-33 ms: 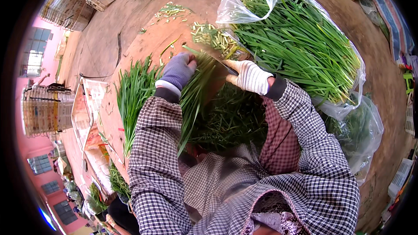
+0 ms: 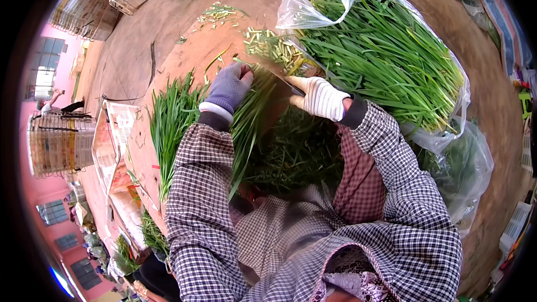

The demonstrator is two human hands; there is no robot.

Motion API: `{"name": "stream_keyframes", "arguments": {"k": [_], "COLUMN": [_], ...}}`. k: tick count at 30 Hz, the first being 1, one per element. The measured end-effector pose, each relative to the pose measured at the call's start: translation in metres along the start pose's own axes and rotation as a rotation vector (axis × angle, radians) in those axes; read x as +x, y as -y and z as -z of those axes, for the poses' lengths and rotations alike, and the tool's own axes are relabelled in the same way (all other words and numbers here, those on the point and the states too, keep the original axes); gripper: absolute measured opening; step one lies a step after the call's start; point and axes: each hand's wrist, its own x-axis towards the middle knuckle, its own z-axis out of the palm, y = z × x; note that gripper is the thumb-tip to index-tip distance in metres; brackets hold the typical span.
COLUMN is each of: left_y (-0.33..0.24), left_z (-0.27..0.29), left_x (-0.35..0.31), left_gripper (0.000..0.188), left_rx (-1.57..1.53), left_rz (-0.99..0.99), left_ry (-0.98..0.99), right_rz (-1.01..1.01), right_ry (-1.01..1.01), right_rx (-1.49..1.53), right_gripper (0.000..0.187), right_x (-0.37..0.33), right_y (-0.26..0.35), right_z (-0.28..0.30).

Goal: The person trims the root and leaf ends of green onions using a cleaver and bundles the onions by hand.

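My left hand [image 2: 226,89], in a purple-grey knitted glove, is closed round a bunch of garlic chives [image 2: 246,128] whose long green leaves hang toward my lap. The stem end of the bunch points up and away, slightly smeared by motion. In a white striped glove, my right hand [image 2: 320,98] grips a knife; its thin dark blade [image 2: 278,74] lies beside the bunch. The handle is hidden in the fingers. Short cut stem ends [image 2: 279,50] are heaped just beyond the blade. Left of my left hand lies another bunch of chives [image 2: 170,128].
A clear plastic bag [image 2: 319,14] holds a large pile of chives [image 2: 380,56] at the right. Loose dark leaves [image 2: 296,151] lie between my knees. More cut bits [image 2: 218,14] are scattered farther off. Wrapped crates [image 2: 60,141] stand at the left, a person behind them.
The bunch in my left hand has shifted slightly, its leaves hanging a little differently. Both hands stay almost in place. At the far left, a person behind the crates has moved more into view.
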Motion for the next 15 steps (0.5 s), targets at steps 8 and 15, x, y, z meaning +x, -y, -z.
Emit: {"name": "stream_keyframes", "arguments": {"k": [8, 15], "left_y": [0.001, 0.015], "left_z": [-0.007, -0.038], "left_x": [-0.016, -0.061], "left_gripper": [0.058, 0.109], "left_rx": [0.128, 0.647], "left_rz": [-0.253, -0.127], "left_ry": [-0.244, -0.139], "right_rz": [-0.112, -0.004], "right_ry": [0.087, -0.001], "right_rx": [0.034, 0.031], "right_gripper": [0.056, 0.051], "right_x": [-0.001, -0.003], "right_y": [0.002, -0.001], "right_z": [0.006, -0.002]}}
